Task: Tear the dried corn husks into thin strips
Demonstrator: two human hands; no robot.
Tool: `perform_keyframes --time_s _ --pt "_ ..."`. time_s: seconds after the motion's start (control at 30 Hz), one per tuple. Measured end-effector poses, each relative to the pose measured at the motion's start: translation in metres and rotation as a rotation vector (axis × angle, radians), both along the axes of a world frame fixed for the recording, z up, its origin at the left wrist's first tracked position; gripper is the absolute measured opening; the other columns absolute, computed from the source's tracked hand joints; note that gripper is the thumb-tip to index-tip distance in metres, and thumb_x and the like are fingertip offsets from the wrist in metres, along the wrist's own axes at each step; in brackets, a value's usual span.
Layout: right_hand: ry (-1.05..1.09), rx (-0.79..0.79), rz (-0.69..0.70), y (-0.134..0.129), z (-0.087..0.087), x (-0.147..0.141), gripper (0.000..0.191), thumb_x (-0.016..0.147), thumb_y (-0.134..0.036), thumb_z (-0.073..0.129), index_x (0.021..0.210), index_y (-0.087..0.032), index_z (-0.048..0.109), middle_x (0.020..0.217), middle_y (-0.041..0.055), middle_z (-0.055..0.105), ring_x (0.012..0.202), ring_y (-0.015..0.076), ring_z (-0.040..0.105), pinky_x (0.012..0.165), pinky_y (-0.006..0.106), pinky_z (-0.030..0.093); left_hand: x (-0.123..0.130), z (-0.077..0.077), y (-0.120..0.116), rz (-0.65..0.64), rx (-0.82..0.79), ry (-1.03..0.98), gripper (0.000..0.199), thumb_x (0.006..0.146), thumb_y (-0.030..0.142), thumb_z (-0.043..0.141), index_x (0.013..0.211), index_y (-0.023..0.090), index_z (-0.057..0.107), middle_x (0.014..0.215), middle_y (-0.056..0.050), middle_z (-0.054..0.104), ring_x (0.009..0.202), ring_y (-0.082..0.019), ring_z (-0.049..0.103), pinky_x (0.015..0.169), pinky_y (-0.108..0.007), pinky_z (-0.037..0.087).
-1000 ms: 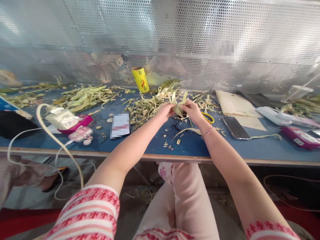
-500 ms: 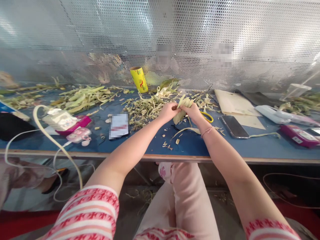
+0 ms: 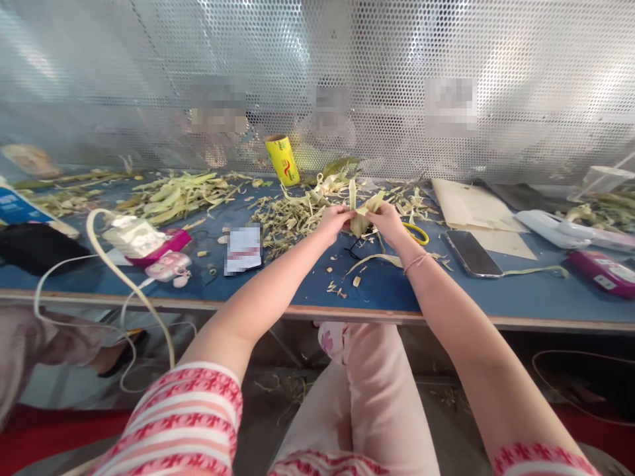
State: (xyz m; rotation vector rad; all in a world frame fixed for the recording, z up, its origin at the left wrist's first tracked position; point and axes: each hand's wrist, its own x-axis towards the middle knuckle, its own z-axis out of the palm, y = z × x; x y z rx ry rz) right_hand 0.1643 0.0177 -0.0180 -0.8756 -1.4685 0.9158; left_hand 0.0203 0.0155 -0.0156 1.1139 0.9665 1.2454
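Observation:
Pale green leaf strips [image 3: 361, 223] are held between my two hands over the blue table. My left hand [image 3: 337, 221] pinches their left side, fingers closed. On the right side, my right hand [image 3: 388, 221] has its fingers closed on the same strips. One strip stands upright between the hands, and another folds out toward my right hand. Behind and to the left lies a heap of short dried leaf pieces [image 3: 290, 215]. A yellow ring [image 3: 417, 233] rests beside my right hand.
A yellow tube [image 3: 282, 160] stands at the back by the perforated metal screen. Phones [image 3: 473, 253], a card [image 3: 243, 250], brown paper [image 3: 479, 208], a leaf pile [image 3: 173, 195] and a looping cable [image 3: 124, 277] surround the work area. Another person's leg shows at lower left.
The leaf strips have spread apart, with one now upright and one folded to the right. My hands are slightly farther apart. The whole view has shifted a little.

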Motion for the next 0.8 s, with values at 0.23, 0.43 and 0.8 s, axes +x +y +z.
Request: perform_keyframes --time_s 0.23,0.43,0.8 --pt "0.045 0.017 0.079 -0.0091 0.0058 -0.0028 0.036 0.057 -0.047 0.081 0.069 -0.022 0.058 0.072 0.0003 0.064 0.080 0.0183 0.061 0.077 0.034 0.051 0.0006 0.0033 0.0001 0.001 -0.075 -0.126 0.014 0.077 0.010 0.068 0.067 0.013 0.057 0.057 0.002 0.061 0.052 -0.007 0.057 0.058 -0.021 0.048" --pt "0.066 0.031 0.163 -0.0089 0.0026 0.0005 0.031 0.058 -0.044 0.081 0.065 -0.021 0.062 0.068 -0.0009 0.063 0.074 0.0156 0.060 0.076 0.033 0.050 0.0012 0.0052 -0.0010 -0.013 -0.066 -0.127 0.013 0.080 0.011 0.066 0.068 0.014 0.059 0.057 0.002 0.060 0.054 -0.008 0.057 0.059 -0.022 0.048" --pt "0.041 -0.115 0.089 -0.0073 0.0014 -0.0014 0.043 0.057 -0.045 0.081 0.086 -0.018 0.064 0.076 -0.0012 0.066 0.064 0.0102 0.055 0.059 0.024 0.047 0.0019 -0.0007 -0.0002 0.065 0.148 0.070 0.008 0.077 0.015 0.064 0.069 0.015 0.062 0.057 0.004 0.058 0.052 -0.008 0.050 0.057 -0.022 0.039"
